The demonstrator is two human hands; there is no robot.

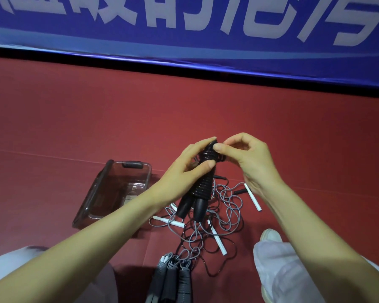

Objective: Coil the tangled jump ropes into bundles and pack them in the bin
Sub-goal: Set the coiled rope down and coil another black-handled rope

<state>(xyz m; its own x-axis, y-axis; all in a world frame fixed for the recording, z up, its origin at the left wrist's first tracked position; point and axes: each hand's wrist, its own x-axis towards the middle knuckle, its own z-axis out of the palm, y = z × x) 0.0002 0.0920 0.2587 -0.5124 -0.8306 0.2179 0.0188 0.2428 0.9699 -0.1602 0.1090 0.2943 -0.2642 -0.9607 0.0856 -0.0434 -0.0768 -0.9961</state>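
Left hand (189, 165) clamps black rope bundle (202, 182) mid-coil; right hand (243, 156) pinches its top end. Cord appears springy; hold across windings, above handles.

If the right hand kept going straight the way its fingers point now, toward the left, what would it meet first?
Almost at once the top of the black rope bundle, which the right hand already pinches. Just beyond are the left hand's fingers. Depth is hard to judge.
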